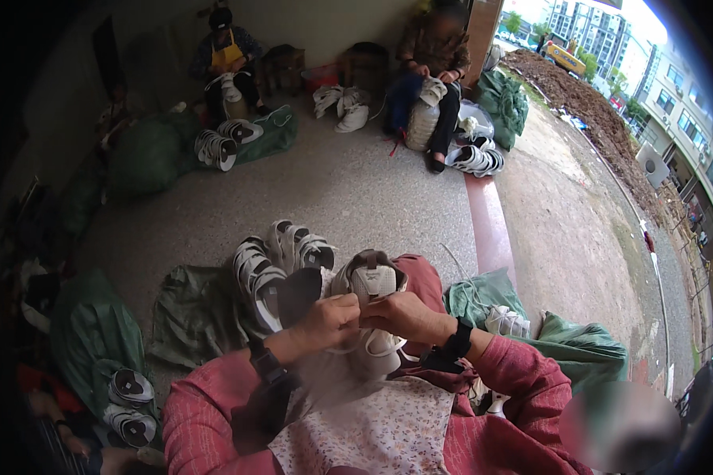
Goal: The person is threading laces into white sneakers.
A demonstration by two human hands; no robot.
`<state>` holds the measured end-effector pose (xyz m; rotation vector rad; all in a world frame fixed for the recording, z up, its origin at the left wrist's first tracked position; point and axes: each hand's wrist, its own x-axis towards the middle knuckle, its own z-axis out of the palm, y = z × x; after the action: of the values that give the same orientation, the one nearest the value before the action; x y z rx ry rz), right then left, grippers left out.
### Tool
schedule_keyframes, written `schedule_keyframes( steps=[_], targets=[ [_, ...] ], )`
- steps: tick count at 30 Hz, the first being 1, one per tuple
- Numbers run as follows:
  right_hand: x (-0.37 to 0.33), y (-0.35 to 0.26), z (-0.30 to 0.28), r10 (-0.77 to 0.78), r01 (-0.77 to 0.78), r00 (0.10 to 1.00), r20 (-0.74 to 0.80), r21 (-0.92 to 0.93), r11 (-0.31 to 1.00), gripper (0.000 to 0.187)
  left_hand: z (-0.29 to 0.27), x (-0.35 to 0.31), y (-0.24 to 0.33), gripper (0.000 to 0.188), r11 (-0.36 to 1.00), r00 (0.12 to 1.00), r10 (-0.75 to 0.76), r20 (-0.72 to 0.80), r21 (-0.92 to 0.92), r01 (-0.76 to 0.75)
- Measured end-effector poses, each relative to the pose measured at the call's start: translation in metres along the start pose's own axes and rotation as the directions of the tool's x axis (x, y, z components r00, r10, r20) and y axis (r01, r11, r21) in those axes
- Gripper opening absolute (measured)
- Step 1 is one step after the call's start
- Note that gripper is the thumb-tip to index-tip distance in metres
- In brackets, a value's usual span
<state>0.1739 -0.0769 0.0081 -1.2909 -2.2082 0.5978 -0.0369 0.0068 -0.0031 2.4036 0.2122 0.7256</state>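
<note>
A light sneaker (376, 358) is in front of my lap, its toe toward me and its pale tongue (375, 281) standing up. My left hand (331, 321) is closed, thumb and fingers pinched at the sneaker's lacing area just below the tongue. From the other side my right hand (406, 317) pinches at the same spot, its fingertips nearly touching the left ones. Whether a lace is between the fingers is too small to make out. Just beyond my left hand, strappy white-and-dark shoes (260, 277) stand stacked in a row, with a second row (299, 247) beside them.
Green sacks lie at my left (95, 332) and right (578, 348), with white shoes (507, 322) by the right one. Across the speckled floor (356, 186), two seated people (231, 59) (436, 55) handle shoes. A pinkish threshold strip (489, 222) borders the outdoor paving.
</note>
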Motion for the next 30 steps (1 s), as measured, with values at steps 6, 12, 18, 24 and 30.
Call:
schedule_keyframes(
  steps=[6,12,18,24,30],
  targets=[
    [-0.001,0.001,-0.001,0.063,-0.063,0.998,0.000,0.093,0.994,0.008,-0.004,0.010,-0.010,0.020,0.997,0.997,-0.015,0.073,-0.068,0.020],
    [0.009,0.010,-0.088,-0.228,-0.163,0.807,-0.544,-0.577,0.800,0.021,-0.007,0.005,-0.002,0.020,0.987,0.978,-0.145,0.152,-0.049,0.154],
    [-0.049,0.052,-0.150,0.532,-0.521,0.541,-0.651,0.237,0.820,0.014,0.002,0.017,0.019,0.022,0.979,0.981,-0.188,0.052,0.086,0.183],
    [-0.056,0.008,-0.033,0.083,-0.036,0.956,-0.281,0.166,0.985,0.015,0.011,0.026,0.032,0.022,0.945,0.954,-0.300,0.026,0.149,0.293],
    [-0.041,-0.002,0.000,-0.090,0.069,0.961,-0.263,-0.087,0.994,0.022,0.017,0.023,0.025,0.017,0.938,0.946,-0.321,0.049,0.154,0.310]
  ],
)
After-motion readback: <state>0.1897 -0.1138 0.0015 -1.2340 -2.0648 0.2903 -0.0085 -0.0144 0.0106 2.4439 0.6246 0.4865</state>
